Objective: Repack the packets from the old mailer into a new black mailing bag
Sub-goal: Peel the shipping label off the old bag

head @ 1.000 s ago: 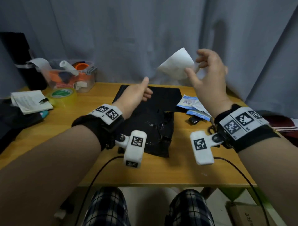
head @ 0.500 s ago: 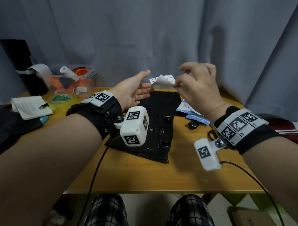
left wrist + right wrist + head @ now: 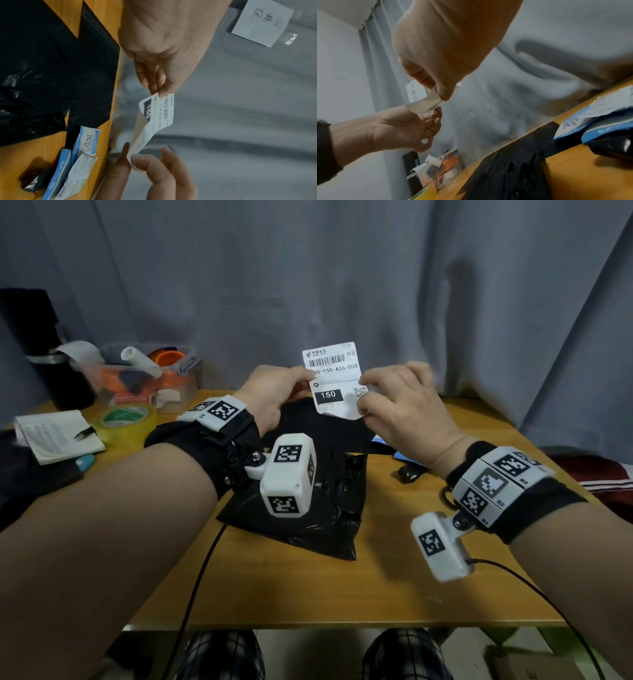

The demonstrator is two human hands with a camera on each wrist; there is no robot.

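Both hands hold a white shipping label (image 3: 334, 380) with a barcode upright above the table's far side. My left hand (image 3: 274, 397) pinches its left edge; my right hand (image 3: 399, 402) pinches its right lower edge. In the left wrist view the label (image 3: 159, 115) curls between the two hands. A flat black mailing bag (image 3: 329, 429) lies under the hands, with a crumpled black mailer (image 3: 329, 501) nearer me. Blue-and-white packets (image 3: 85, 140) lie on the table right of the bags, mostly hidden by my right hand in the head view.
A clear box of tape and tools (image 3: 150, 374), a yellow-green tape roll (image 3: 125, 419) and a notepad (image 3: 56, 434) sit at the left. A small black object (image 3: 409, 472) lies near the packets. A grey curtain (image 3: 342, 285) hangs close behind the wooden table (image 3: 342, 587).
The right hand brought the label down from high on the right to the middle. The left hand rose from the black bag, opened, then took the label's left edge. The label now faces me, flat.
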